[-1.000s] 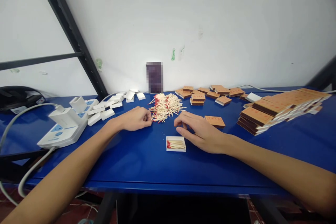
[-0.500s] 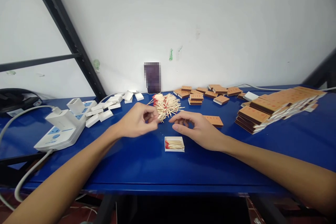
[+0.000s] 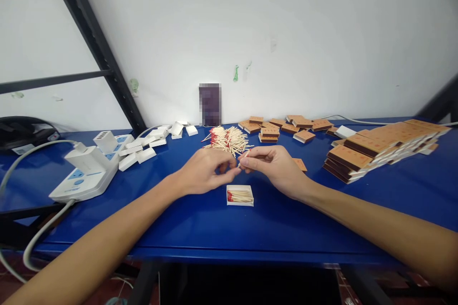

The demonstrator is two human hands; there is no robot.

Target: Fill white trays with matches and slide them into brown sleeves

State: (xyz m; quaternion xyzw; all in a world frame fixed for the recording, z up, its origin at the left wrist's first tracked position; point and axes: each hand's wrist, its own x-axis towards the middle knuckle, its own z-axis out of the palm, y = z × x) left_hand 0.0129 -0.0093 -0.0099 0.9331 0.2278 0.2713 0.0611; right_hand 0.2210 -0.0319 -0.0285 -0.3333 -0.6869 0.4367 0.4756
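Note:
My left hand and my right hand meet above the blue table, fingers pinched together on a few red-tipped matches. Just below them lies a small white tray partly filled with matches. Behind the hands sits a loose pile of matches. A brown matchbox sleeve lies partly hidden behind my right hand.
White empty trays are scattered at the left by a white power strip with cables. Brown sleeves lie at the back, and stacked rows of them fill the right. A dark metal frame leans on the wall.
My left hand lifted from the pile's left edge and moved right with matches. My right hand rose off the table and met it above the tray.

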